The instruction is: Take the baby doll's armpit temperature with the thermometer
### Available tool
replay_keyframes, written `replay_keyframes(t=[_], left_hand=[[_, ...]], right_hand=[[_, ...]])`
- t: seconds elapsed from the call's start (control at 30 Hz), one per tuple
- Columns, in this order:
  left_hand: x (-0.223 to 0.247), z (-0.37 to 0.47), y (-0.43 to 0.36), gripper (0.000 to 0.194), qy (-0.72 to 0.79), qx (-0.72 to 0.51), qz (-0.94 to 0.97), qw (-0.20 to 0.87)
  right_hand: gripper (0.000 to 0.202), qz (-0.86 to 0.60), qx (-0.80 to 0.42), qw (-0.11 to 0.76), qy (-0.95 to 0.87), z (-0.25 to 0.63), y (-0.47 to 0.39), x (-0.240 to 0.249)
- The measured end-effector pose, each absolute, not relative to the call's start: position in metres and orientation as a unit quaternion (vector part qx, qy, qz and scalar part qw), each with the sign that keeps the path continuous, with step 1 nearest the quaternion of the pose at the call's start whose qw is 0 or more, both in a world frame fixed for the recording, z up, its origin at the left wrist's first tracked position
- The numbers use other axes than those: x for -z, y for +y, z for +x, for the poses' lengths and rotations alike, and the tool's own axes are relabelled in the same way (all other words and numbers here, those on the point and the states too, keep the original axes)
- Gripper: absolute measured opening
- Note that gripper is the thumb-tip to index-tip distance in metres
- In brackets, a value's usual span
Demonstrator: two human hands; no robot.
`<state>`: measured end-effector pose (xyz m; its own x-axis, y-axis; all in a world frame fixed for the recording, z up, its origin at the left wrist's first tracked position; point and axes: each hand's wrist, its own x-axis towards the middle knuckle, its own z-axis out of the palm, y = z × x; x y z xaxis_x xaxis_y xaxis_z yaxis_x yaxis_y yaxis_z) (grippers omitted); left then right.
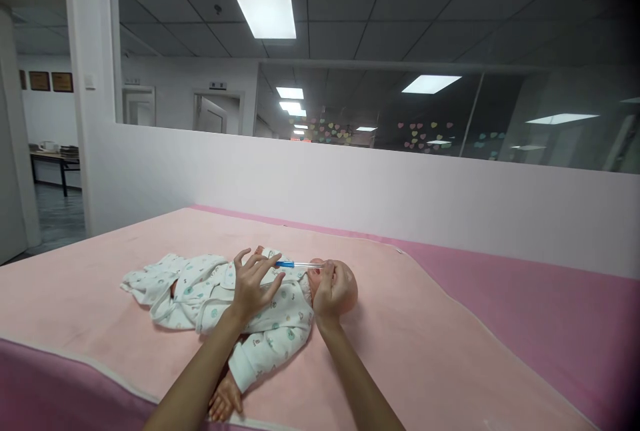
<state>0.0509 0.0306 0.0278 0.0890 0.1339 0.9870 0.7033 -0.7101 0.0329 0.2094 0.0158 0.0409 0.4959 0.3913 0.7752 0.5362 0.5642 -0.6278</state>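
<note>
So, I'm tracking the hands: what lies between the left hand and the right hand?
In the head view, a slim blue-ended stick spans from left hand to right hand, with the doll behind.

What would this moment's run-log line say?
thin tube: blue end at left hand; clear end: in right hand; doll: lying on pink sheet

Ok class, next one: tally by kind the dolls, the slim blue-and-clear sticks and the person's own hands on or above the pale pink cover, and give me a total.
Doll: 1
Slim blue-and-clear stick: 1
Person's own hands, left hand and right hand: 2
Total: 4
</note>
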Motion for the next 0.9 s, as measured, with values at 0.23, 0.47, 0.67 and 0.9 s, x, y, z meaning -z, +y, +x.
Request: replay_keyframes(t=[0.23,0.47,0.67,0.9], left_hand=[[-0.023,0.051,0.037,0.024,-0.275,0.627,-0.663,0.303],[-0.022,0.05,0.036,0.026,-0.262,0.641,-0.636,0.341],[-0.023,0.052,0.037,0.036,-0.297,0.643,-0.636,0.306],[-0.025,0.059,0.035,0.033,-0.336,0.472,-0.795,0.181]], right_hand=[[0.036,-0.401,-0.052,0.786,-0.468,0.196,0.014,-0.036],[0.032,-0.4,-0.034,0.777,-0.485,0.198,0.02,-0.028],[0.032,-0.401,-0.013,0.781,-0.479,0.2,0.017,-0.031],[0.019,-0.383,0.243,0.728,-0.514,0.221,-0.01,-0.06]])
